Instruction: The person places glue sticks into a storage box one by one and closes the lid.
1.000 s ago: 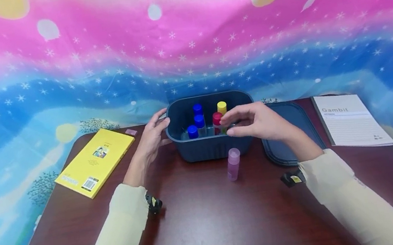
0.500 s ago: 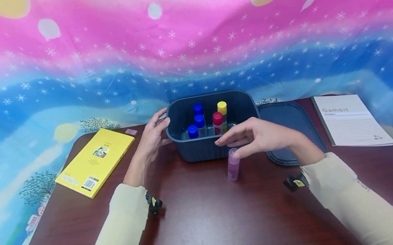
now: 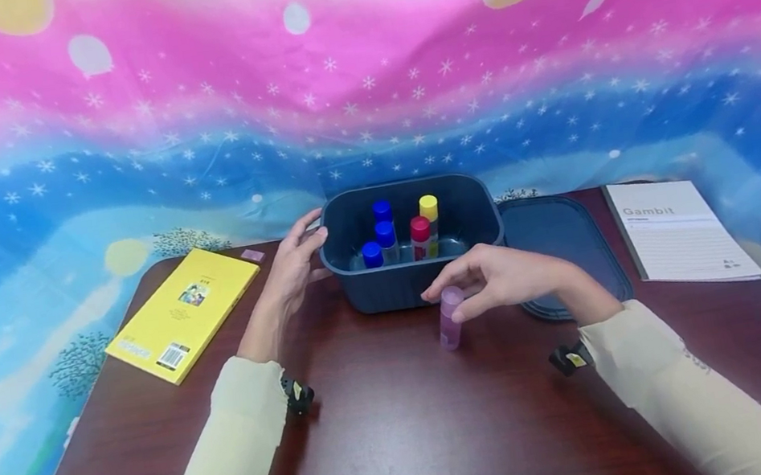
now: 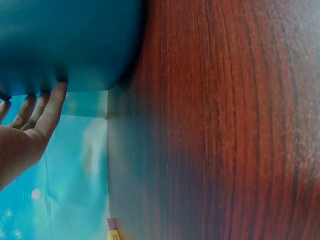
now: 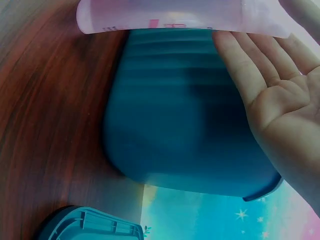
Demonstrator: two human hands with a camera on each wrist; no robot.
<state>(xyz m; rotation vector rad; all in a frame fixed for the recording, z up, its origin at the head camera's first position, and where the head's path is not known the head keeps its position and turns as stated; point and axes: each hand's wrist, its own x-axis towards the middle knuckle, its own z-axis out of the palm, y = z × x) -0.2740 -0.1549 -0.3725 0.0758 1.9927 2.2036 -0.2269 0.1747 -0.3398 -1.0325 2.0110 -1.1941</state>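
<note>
A dark blue-grey plastic box [image 3: 402, 287] stands at the back middle of the table. Inside it several upright glue sticks show blue caps [image 3: 385, 233], a red cap [image 3: 420, 228] and a yellow cap [image 3: 428, 206]. Against the box's left end rest the fingertips of my left hand [image 3: 286, 271], fairly straight, as the left wrist view also shows. In front of the box a translucent pink-purple glue stick [image 3: 449, 333] stands upright on the table. My right hand [image 3: 510, 274] has its thumb on the near side and fingers behind, pinching the stick's upper part.
The box's dark lid [image 3: 564, 244] lies flat to the right of the box. Farther right is a white notebook [image 3: 679, 232]. A yellow book [image 3: 183, 314] lies at the left, with a small pink eraser-like block [image 3: 252, 255] behind it. A patterned cloth [image 3: 363, 110] hangs behind the table.
My right hand has come down from over the box's front rim to the pink-purple glue stick, and its thumb and fingers have closed about it. The left hand has stayed at the box.
</note>
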